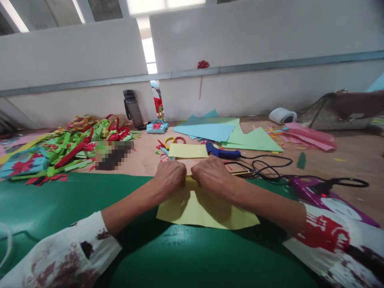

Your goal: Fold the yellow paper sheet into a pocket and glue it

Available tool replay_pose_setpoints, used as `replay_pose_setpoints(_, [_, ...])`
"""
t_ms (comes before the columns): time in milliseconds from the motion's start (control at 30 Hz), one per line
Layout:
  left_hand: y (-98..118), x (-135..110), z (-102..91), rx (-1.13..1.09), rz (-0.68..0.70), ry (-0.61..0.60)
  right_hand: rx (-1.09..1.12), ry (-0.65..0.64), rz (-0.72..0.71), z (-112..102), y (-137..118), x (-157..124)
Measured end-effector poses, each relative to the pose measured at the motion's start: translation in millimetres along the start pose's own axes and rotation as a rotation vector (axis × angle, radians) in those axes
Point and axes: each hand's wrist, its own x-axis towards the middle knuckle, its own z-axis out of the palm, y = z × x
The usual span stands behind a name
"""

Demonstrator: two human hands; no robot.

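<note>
A yellow sheet of paper (207,210) lies on the green mat (60,204) in front of me. My left hand (169,176) and my right hand (211,174) sit side by side on its far edge, fingers curled and pressing the paper down. Both hands are closed on that edge. A second yellow sheet (187,151) lies just beyond them, with a blue glue gun (222,152) to its right and scissors with yellow and red handles (174,141) behind it.
A heap of green, red and yellow paper strips (75,140) fills the left. Light blue and green sheets (228,134), pink paper (309,138), a tape roll (282,116), a grey bottle (133,108) and black cables (270,166) lie further back. A purple device (324,196) sits on the right.
</note>
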Motion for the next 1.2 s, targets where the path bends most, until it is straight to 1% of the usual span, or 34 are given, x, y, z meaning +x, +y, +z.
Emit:
replay_pose_setpoints(167, [-0.5,-1.0,-0.4,-0.003,0.018,0.01,0.019,-0.031,0.012,-3.4,0.1,3.0])
replay_pose_setpoints(300, [-10.5,-4.6,-4.7,-0.018,0.052,0.023,0.027,-0.047,0.055,-5.3,3.7,3.4])
replay_pose_setpoints(433, [-17.5,-7.8,-8.0,-0.036,0.055,0.054,0.035,-0.055,0.094,-2.3,6.5,5.4])
replay_pose_setpoints(533, [-13.4,-7.9,-6.1,-0.044,0.049,0.095,0.042,-0.063,0.105,-2.6,6.0,6.1])
replay_pose_setpoints(667, [-4.1,-4.1,-0.3,-0.045,0.067,0.133,0.055,-0.067,0.103,-9.0,3.1,3.2])
replay_pose_setpoints(767, [-1.5,-0.8,2.1,-0.039,0.092,0.147,0.064,-0.053,0.09,-12.7,0.3,-0.3])
replay_pose_setpoints(900, [-2.5,-0.3,1.8,-0.046,0.108,0.185,0.068,-0.008,0.07,-12.4,-1.5,-1.9])
replay_pose_setpoints(1200, [-3.8,-9.2,1.1,-0.115,0.192,0.355,0.049,0.056,0.065,-5.0,3.9,0.7])
